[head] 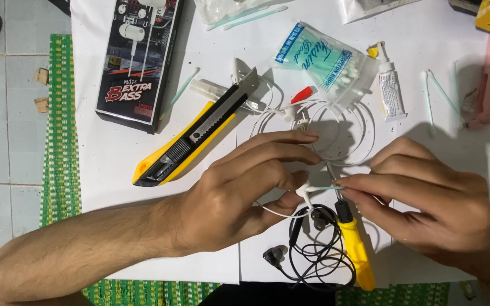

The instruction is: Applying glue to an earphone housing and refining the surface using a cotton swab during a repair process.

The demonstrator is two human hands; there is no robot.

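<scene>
- Nearest the camera, the left hand (239,195) comes in from the lower left on a long bare forearm; its thumb and curled inner fingers pinch a small white earbud (303,191), while the outer two fingers stretch loosely toward the right.
- Opposite it, the right hand (426,204) is closed in a fine pinch on a thin cotton swab (325,188) with a pale green stick, whose tip touches the white earbud.
- Both hands meet over the middle of the white paper sheet (97,170), which covers a green woven mat (60,141); the mat shows along the left and bottom edges.
- Just below the hands lie a tangle of black earphones (307,249) and a yellow-handled screwdriver (355,246), its tip running up under the right fingers.
- Behind the hands a coiled white cable (341,133) crowds the centre.
- Up and to the left, a yellow utility knife (197,133) lies diagonally with its blade out, near the left fingertips but apart from them.
- Farther back sit a black earphone box (137,56), a clear bag of cotton swabs (327,62) and a small glue tube (391,90).
- Open paper remains at the left of the sheet, between the knife and the forearm.
</scene>
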